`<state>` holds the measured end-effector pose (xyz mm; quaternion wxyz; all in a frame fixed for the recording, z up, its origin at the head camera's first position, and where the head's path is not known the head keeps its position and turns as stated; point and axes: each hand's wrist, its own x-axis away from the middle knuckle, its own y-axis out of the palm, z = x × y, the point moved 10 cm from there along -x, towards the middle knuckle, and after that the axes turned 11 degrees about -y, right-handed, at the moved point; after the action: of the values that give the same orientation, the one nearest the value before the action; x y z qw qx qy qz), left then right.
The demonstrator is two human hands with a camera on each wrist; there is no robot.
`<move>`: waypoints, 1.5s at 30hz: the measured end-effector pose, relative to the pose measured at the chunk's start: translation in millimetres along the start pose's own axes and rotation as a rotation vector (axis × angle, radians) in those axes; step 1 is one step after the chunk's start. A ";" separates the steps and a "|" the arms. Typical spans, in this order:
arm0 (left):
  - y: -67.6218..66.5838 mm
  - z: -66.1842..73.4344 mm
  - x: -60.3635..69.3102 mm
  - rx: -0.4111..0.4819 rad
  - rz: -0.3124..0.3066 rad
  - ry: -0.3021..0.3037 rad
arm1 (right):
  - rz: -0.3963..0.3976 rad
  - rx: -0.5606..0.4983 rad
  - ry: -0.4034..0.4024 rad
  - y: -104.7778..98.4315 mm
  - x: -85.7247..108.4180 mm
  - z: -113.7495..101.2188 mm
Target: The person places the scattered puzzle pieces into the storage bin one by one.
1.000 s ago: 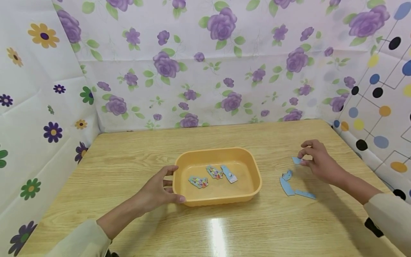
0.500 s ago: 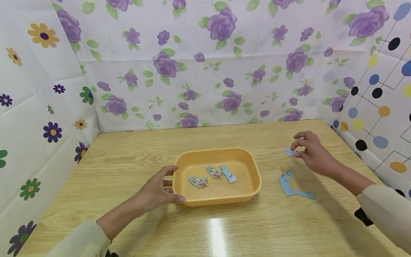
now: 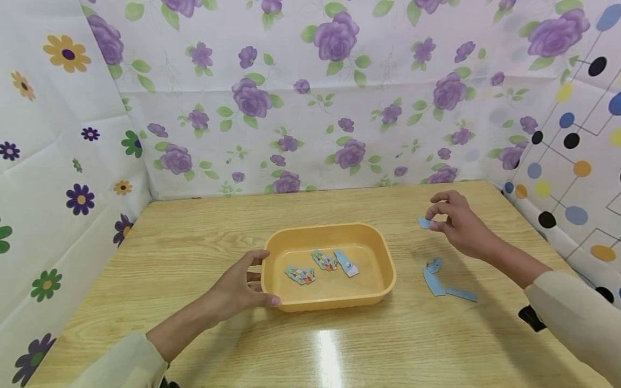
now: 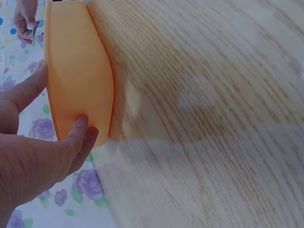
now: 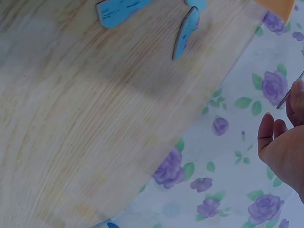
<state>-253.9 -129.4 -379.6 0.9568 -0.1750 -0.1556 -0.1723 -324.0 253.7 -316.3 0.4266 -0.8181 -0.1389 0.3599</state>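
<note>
A: Start at the fingers, right of center in the head view.
B: The thumb and forefinger of the right hand [image 3: 456,223] pinch a light blue piece [image 3: 423,222], lifted off the table [image 3: 204,237]. The right wrist view shows it edge-on, a thin sliver at the right edge of the frame.

A: And the other hand?
B: The left hand [image 3: 240,285] grasps the left end of a yellow tray [image 3: 335,304] at the center of the frame, thumb at the near corner, fingers against the outer wall. In the left wrist view, two fingertips press that wall.

A: What lies inside the tray?
B: Three flat pieces. A multicolored piece [image 3: 301,275] sits left of a second multicolored piece [image 3: 324,260]; just beside that one, on the right, lies a slanting blue strip [image 3: 346,264].

A: And outside it?
B: Below the raised right hand, to the right of the tray, a small blue piece [image 3: 434,264], a wide blue piece [image 3: 433,283] and a narrow blue piece [image 3: 461,295] lie clustered on the wood-grain surface.

A: The surroundings?
B: Pale sleeves [image 3: 577,318] enter at lower left and lower right. A cloth of purple roses [image 3: 291,118] spans the top of the frame, a daisy-print cloth [image 3: 43,172] fills the left, and a dotted cloth [image 3: 558,156] the right.
</note>
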 end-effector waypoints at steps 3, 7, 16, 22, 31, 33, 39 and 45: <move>-0.7 -0.2 -0.1 -0.004 0.010 -0.004 | -0.009 -0.026 0.014 3.7 -7.7 -2.9; -0.6 -0.5 -0.5 0.002 0.012 -0.009 | -0.025 -0.063 0.021 11.2 -18.8 -9.7; 0.4 -0.6 -0.9 0.014 0.002 -0.005 | -0.064 -0.098 0.006 30.5 -39.5 -24.2; 0.5 -0.5 -0.7 0.016 -0.004 -0.004 | -0.086 -0.115 -0.010 43.6 -48.8 -32.5; -0.1 -0.6 -0.8 0.010 0.003 -0.003 | -0.137 -0.119 -0.044 66.9 -58.6 -42.5; -0.1 -0.8 -0.9 0.010 0.003 -0.002 | -0.145 -0.123 -0.057 71.4 -60.2 -45.7; -0.5 -1.4 -0.6 0.007 0.004 -0.004 | -0.182 -0.109 -0.087 81.2 -65.8 -57.3; -0.3 -1.7 -1.3 0.006 0.003 -0.003 | -0.225 -0.081 -0.112 92.1 -66.7 -64.8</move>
<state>-254.8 -130.0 -381.5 0.9574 -0.1724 -0.1573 -0.1703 -332.3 124.2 -334.1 0.4226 -0.7925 -0.2675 0.3489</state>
